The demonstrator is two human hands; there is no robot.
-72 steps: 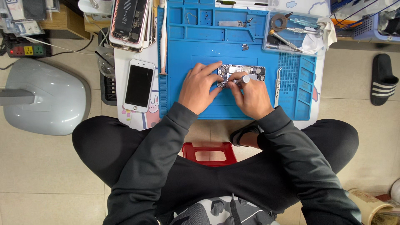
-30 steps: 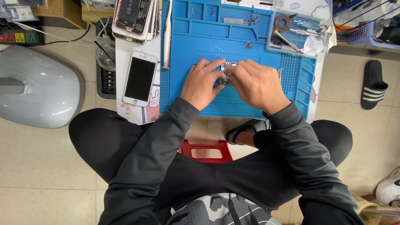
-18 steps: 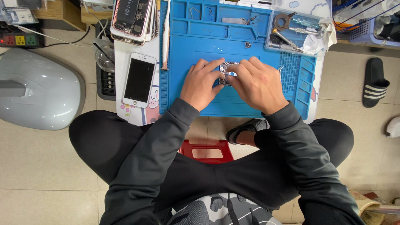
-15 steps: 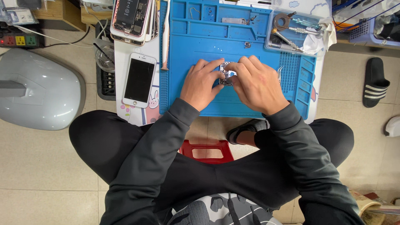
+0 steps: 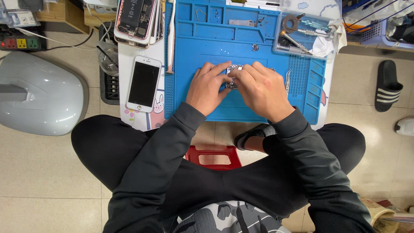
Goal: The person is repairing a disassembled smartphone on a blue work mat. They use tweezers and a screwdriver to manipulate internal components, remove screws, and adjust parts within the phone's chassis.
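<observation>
Both hands point(image 5: 235, 88) now covering more board point(image 5: 234, 69)

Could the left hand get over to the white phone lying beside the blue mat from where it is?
Probably yes. The left hand is on the small part at the middle of the blue mat, and the white phone lies flat to its left. Only bare mat and a thin tool along the mat's edge lie between.

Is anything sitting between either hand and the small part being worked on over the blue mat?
Nothing visible does. The left hand and right hand both already close their fingertips on the small metal part over the blue mat. The tweezers lie off to the right.
</observation>
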